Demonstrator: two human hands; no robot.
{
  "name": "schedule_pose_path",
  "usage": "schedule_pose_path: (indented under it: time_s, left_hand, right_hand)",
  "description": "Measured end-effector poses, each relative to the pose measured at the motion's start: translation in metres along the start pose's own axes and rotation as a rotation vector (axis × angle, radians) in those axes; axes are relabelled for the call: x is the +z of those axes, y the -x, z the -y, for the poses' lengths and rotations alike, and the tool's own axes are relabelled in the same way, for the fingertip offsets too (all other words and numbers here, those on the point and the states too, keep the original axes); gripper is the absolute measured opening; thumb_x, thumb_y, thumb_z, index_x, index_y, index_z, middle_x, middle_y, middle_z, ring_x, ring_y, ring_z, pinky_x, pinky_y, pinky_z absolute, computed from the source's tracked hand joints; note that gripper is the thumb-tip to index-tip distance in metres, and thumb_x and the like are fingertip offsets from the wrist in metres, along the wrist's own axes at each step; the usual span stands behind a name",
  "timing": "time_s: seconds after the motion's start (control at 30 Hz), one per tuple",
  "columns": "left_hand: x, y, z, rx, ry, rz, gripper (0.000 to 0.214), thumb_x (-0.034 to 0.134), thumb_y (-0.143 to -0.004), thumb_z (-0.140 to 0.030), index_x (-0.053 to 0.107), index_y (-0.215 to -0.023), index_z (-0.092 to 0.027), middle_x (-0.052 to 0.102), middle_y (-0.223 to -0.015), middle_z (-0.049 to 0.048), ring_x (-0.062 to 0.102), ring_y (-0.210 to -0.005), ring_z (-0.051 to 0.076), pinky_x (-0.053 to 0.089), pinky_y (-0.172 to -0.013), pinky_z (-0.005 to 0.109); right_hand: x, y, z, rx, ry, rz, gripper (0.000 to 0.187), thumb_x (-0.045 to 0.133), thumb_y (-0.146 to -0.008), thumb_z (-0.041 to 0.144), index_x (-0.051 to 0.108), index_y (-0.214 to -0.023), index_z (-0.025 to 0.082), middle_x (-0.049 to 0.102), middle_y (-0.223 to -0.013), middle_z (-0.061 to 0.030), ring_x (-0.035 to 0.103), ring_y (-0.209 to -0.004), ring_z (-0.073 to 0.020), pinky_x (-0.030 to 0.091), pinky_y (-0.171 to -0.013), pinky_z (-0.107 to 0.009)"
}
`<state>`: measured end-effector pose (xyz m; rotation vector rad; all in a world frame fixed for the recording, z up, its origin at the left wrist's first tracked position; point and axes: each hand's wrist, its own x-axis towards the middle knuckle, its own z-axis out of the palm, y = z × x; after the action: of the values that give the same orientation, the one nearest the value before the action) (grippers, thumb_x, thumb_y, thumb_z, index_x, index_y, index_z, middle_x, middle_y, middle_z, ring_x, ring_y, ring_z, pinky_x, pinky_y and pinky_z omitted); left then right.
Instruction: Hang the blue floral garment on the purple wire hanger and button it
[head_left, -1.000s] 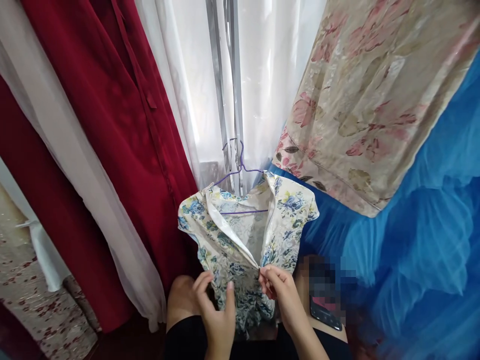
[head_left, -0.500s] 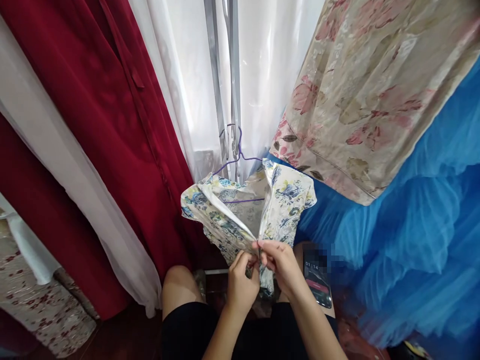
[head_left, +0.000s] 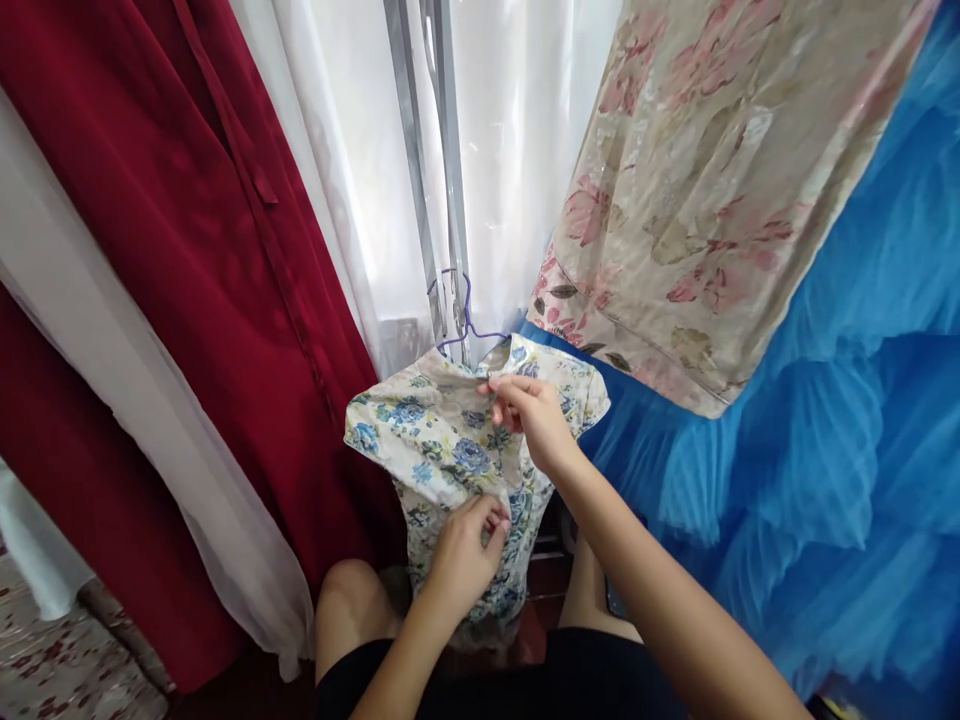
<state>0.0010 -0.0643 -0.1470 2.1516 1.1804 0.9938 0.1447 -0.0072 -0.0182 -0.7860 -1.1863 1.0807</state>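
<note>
A white short-sleeved floral dress (head_left: 450,450) with blue flowers hangs on a purple hanger (head_left: 469,305) in front of me. My right hand (head_left: 525,405) is closed in a pinch at the top of its zipper, just under the neckline; the small zipper pull is mostly hidden by my fingertips. Lower down, my left hand (head_left: 472,545) has its fingers curled together on the dress beside the zipper line, pinching the cloth. The opening below my right hand is drawn together.
Grey metal bars (head_left: 442,150) carry the hanger. A red cloth (head_left: 247,330) and a white sheer one (head_left: 150,400) hang at left. At right hang a beige floral garment (head_left: 675,220) and blue ruffled fabric (head_left: 810,450). Part of a phone (head_left: 616,597) shows by my right thigh.
My right hand has moved up from the dress's middle to the neckline, and the V-shaped opening has closed. My left hand stays low on the dress. The phone is now mostly hidden.
</note>
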Motion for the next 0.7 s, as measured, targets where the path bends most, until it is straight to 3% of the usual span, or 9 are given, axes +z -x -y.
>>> schedule_pose_path:
  time_s: [0.1, 0.17, 0.2, 0.3, 0.4, 0.47, 0.57, 0.63, 0.7]
  left_hand:
    - [-0.037, -0.033, -0.017, 0.065, 0.092, -0.286, 0.026, 0.052, -0.099, -0.026, 0.057, -0.124, -0.023, 0.065, -0.089, 0.0022, 0.062, -0.080, 0.017, 0.048, -0.078, 0.029]
    - [-0.063, -0.057, -0.038, 0.190, 0.092, -0.383, 0.035, 0.049, -0.101, -0.028, 0.052, -0.136, -0.025, 0.067, -0.098, 0.0030, 0.063, -0.084, 0.016, 0.048, -0.081, 0.029]
    - [-0.074, -0.069, -0.048, 0.256, 0.069, -0.390, 0.033, 0.049, -0.101, -0.028, 0.054, -0.134, -0.025, 0.067, -0.101, 0.0035, 0.063, -0.086, 0.016, 0.048, -0.083, 0.029]
    - [-0.092, -0.093, -0.070, 0.397, -0.081, -0.367, 0.017, 0.049, -0.101, -0.027, 0.065, -0.101, -0.020, 0.067, -0.094, 0.0039, 0.062, -0.087, 0.017, 0.045, -0.082, 0.029]
    - [-0.098, -0.104, -0.074, 0.452, -0.180, -0.372, 0.019, 0.049, -0.100, -0.023, 0.061, -0.087, -0.018, 0.065, -0.084, 0.0026, 0.061, -0.081, 0.017, 0.044, -0.078, 0.028]
    - [-0.108, -0.108, -0.067, 0.440, -0.163, -0.474, 0.017, 0.051, -0.099, -0.024, 0.062, -0.089, -0.018, 0.065, -0.084, 0.0022, 0.062, -0.081, 0.017, 0.044, -0.077, 0.027]
    - [-0.141, -0.116, -0.039, 0.301, 0.017, -0.752, 0.018, 0.055, -0.097, -0.031, 0.065, -0.090, -0.017, 0.066, -0.081, 0.0012, 0.062, -0.079, 0.016, 0.045, -0.074, 0.025]
    - [-0.166, -0.122, -0.008, 0.163, 0.260, -0.889, 0.019, 0.059, -0.095, -0.031, 0.066, -0.085, -0.016, 0.065, -0.078, 0.0005, 0.061, -0.076, 0.014, 0.045, -0.073, 0.023]
    - [-0.180, -0.122, 0.027, -0.057, 0.712, -1.000, 0.015, 0.064, -0.092, -0.024, 0.064, -0.079, -0.015, 0.061, -0.071, -0.0020, 0.057, -0.068, 0.010, 0.043, -0.070, 0.020]
  right_hand:
    - [-0.003, 0.012, -0.003, -0.030, 0.030, 0.014, 0.026, 0.065, -0.083, 0.040, 0.073, -0.076, 0.015, 0.058, -0.047, 0.0016, 0.038, -0.041, -0.0086, 0.027, -0.043, -0.023]
    - [-0.004, 0.014, 0.002, -0.054, 0.041, 0.042, 0.028, 0.065, -0.083, 0.041, 0.072, -0.075, 0.015, 0.059, -0.048, 0.0014, 0.039, -0.041, -0.0086, 0.028, -0.044, -0.023]
    - [-0.004, 0.014, 0.005, -0.071, 0.050, 0.058, 0.028, 0.066, -0.084, 0.041, 0.072, -0.075, 0.015, 0.059, -0.048, 0.0013, 0.039, -0.041, -0.0086, 0.028, -0.044, -0.023]
    - [-0.003, 0.009, 0.007, -0.132, 0.092, 0.071, 0.030, 0.066, -0.084, 0.044, 0.071, -0.074, 0.016, 0.058, -0.049, 0.0018, 0.040, -0.042, -0.0091, 0.029, -0.045, -0.023]
    - [-0.002, 0.000, -0.013, -0.161, 0.165, 0.021, 0.030, 0.065, -0.083, 0.043, 0.068, -0.069, 0.016, 0.055, -0.047, 0.0025, 0.042, -0.043, -0.0105, 0.030, -0.046, -0.024]
    - [-0.003, -0.006, -0.033, -0.142, 0.241, -0.009, 0.031, 0.063, -0.081, 0.042, 0.066, -0.064, 0.016, 0.052, -0.045, 0.0025, 0.042, -0.043, -0.0112, 0.029, -0.047, -0.025]
    - [-0.006, -0.004, -0.057, -0.087, 0.305, -0.015, 0.032, 0.060, -0.081, 0.040, 0.065, -0.061, 0.016, 0.050, -0.044, 0.0024, 0.041, -0.043, -0.0113, 0.028, -0.047, -0.025]
    - [-0.007, 0.003, -0.062, -0.081, 0.279, 0.004, 0.032, 0.059, -0.082, 0.038, 0.063, -0.059, 0.016, 0.050, -0.045, 0.0024, 0.042, -0.045, -0.0115, 0.029, -0.049, -0.025]
    - [-0.004, 0.012, -0.060, -0.087, 0.245, 0.027, 0.032, 0.060, -0.082, 0.036, 0.060, -0.056, 0.017, 0.051, -0.047, 0.0023, 0.045, -0.047, -0.0117, 0.032, -0.050, -0.025]
